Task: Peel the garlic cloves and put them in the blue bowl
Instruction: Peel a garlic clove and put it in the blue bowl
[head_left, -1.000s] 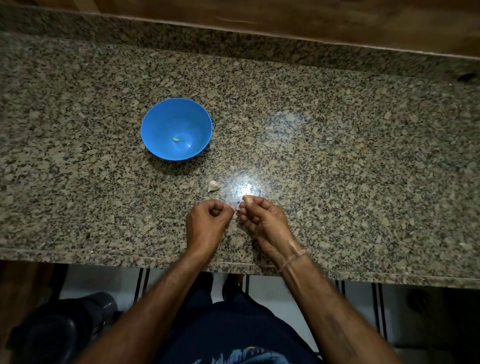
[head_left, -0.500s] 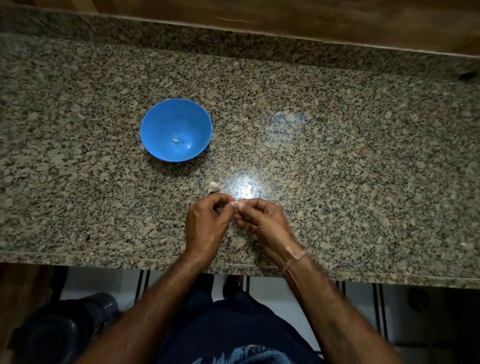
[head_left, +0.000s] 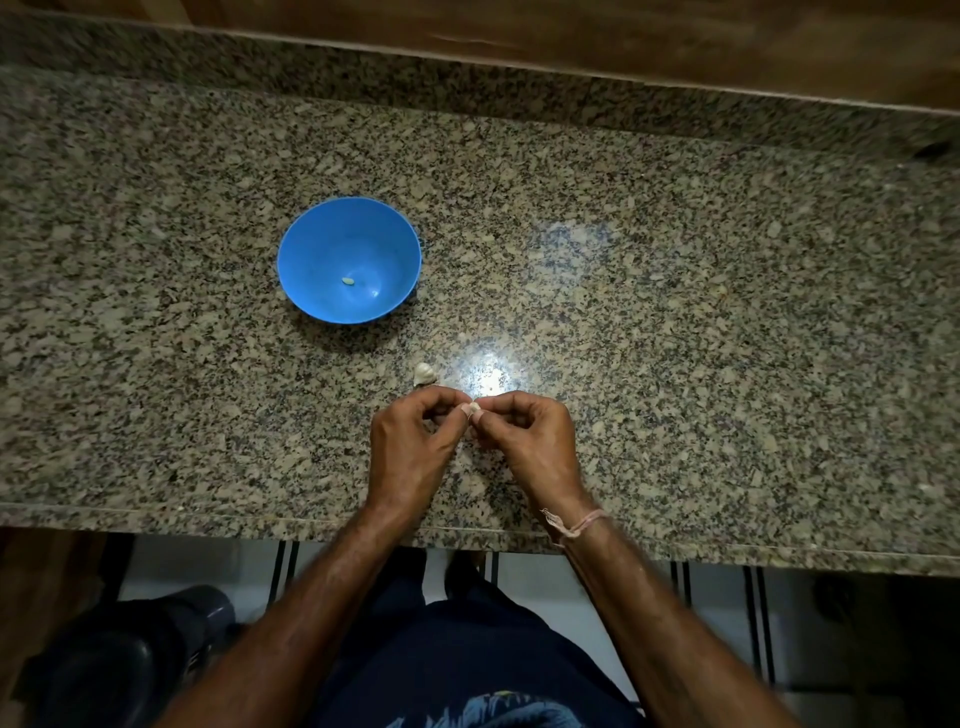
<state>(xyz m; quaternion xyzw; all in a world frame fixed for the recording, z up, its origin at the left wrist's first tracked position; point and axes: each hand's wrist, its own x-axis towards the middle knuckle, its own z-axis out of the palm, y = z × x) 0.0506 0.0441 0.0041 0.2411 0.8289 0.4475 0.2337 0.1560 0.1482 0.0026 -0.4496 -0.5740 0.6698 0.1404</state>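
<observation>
Fingers (head_left: 458, 421) of the left hand (head_left: 410, 452) and right hand (head_left: 535, 447) pinch one small garlic clove (head_left: 474, 407) well apart from the blue bowl (head_left: 291, 234), nearer the person. The bowl holds one peeled clove (head_left: 348, 281). If the skin tears suddenly, the held clove could slip out and fall short of the bowl.

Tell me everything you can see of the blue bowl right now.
The blue bowl is round, smooth and glossy, plastic by its look. It stands upright on the speckled granite counter, beyond and left of the left hand and right hand, which pinch a garlic clove between them; neither touches the bowl. One small pale peeled clove lies near its bottom. A garlic piece lies on the counter nearby, apart from it.
</observation>
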